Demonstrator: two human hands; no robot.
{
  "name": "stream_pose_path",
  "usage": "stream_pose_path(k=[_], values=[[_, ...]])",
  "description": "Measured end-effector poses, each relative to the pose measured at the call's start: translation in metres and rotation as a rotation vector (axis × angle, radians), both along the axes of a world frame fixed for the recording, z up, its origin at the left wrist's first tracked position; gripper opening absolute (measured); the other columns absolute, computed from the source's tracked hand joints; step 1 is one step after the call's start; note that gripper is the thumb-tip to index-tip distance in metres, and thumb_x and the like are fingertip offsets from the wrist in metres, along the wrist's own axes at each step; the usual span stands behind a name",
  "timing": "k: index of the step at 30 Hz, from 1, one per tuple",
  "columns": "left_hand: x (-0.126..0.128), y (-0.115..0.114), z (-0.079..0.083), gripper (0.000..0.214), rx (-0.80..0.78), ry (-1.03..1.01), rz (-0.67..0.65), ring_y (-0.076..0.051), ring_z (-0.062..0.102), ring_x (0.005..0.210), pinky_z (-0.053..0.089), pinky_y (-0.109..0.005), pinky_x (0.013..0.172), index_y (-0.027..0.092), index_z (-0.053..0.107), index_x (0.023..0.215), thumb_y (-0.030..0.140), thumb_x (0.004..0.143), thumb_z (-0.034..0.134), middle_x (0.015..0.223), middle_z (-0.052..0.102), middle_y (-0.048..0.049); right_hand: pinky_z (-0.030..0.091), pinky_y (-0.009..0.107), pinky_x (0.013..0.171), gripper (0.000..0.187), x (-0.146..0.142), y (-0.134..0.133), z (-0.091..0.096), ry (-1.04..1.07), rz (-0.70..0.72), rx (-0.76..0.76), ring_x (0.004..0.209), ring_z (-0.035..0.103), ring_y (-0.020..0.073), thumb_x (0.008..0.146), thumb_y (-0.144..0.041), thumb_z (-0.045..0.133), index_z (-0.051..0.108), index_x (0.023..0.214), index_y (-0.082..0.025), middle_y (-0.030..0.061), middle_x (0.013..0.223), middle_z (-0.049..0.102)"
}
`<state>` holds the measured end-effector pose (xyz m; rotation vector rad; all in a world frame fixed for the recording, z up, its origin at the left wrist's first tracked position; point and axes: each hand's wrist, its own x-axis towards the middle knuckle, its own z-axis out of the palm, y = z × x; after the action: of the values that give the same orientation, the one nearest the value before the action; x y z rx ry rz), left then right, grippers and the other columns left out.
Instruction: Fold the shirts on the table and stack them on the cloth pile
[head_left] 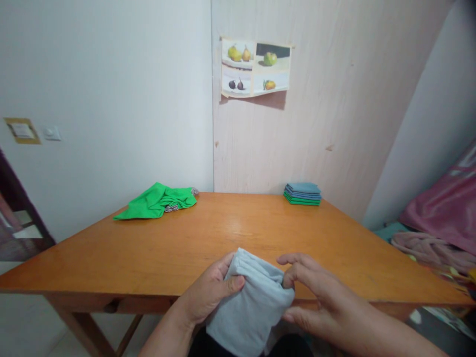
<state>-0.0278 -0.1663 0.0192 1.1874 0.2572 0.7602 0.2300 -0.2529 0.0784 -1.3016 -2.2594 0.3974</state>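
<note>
A folded light grey-blue cloth (253, 307) is held up at the near edge of the table, over my lap. My left hand (213, 290) grips its left side, the thumb lying across the front and the fingers behind. At the right side of the bundle is my right hand (316, 292), with a bent finger tucked into the open fold at the top corner and the thumb against the lower edge. Another finger stretches out above the cloth. The layers inside the fold are mostly hidden.
On the wooden table (238, 233), a crumpled green cloth (156, 201) with patterned bits lies at the back left. A neat stack of folded blue and green cloths (302, 194) sits at the back right. A fruit picture sheet (255, 68) hangs on the wall. Pink fabric (442, 213) is piled at far right.
</note>
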Motion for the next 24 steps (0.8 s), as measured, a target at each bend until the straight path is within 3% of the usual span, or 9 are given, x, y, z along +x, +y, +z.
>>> stream_pose_path(k=[4, 16, 20, 24], values=[[0.000, -0.001, -0.002, 0.050, 0.034, 0.020, 0.014, -0.027, 0.065, 0.107, 0.048, -0.039, 0.095, 0.018, 0.056, 0.133, 0.030, 0.088, 0.072, 0.119, 0.067, -0.0117, 0.039, 0.041, 0.108, 0.029, -0.003, -0.001, 0.000, 0.016, -0.019, -0.018, 0.139, 0.038, 0.0275, 0.082, -0.037, 0.073, 0.058, 0.105, -0.026, 0.0095, 0.144, 0.046], [-0.001, 0.000, -0.004, 0.049, 0.106, 0.105, 0.038, -0.024, 0.060, 0.107, 0.046, -0.034, 0.092, 0.017, 0.057, 0.130, 0.032, 0.086, 0.075, 0.117, 0.065, -0.0098, 0.043, 0.039, 0.103, 0.022, -0.009, 0.007, -0.009, 0.030, 0.066, -0.007, 0.127, 0.049, 0.0269, 0.082, -0.039, 0.075, 0.064, 0.093, -0.023, 0.0078, 0.136, 0.056], [-0.002, 0.001, -0.005, 0.046, 0.141, 0.136, 0.058, -0.024, 0.059, 0.106, 0.045, -0.033, 0.091, 0.018, 0.060, 0.124, 0.034, 0.084, 0.076, 0.116, 0.065, -0.0086, 0.043, 0.038, 0.100, 0.013, -0.017, 0.009, -0.008, 0.046, 0.082, 0.021, 0.121, 0.053, 0.0263, 0.082, -0.031, 0.073, 0.063, 0.081, -0.022, 0.0060, 0.122, 0.063], [-0.005, 0.003, -0.007, 0.047, 0.201, 0.144, 0.083, -0.023, 0.057, 0.107, 0.042, -0.032, 0.094, 0.018, 0.062, 0.123, 0.036, 0.083, 0.077, 0.117, 0.065, -0.0078, 0.045, 0.036, 0.094, 0.016, -0.020, 0.007, -0.011, 0.086, 0.059, 0.013, 0.108, 0.058, 0.0242, 0.078, -0.023, 0.072, 0.057, 0.076, -0.021, 0.0042, 0.105, 0.066]])
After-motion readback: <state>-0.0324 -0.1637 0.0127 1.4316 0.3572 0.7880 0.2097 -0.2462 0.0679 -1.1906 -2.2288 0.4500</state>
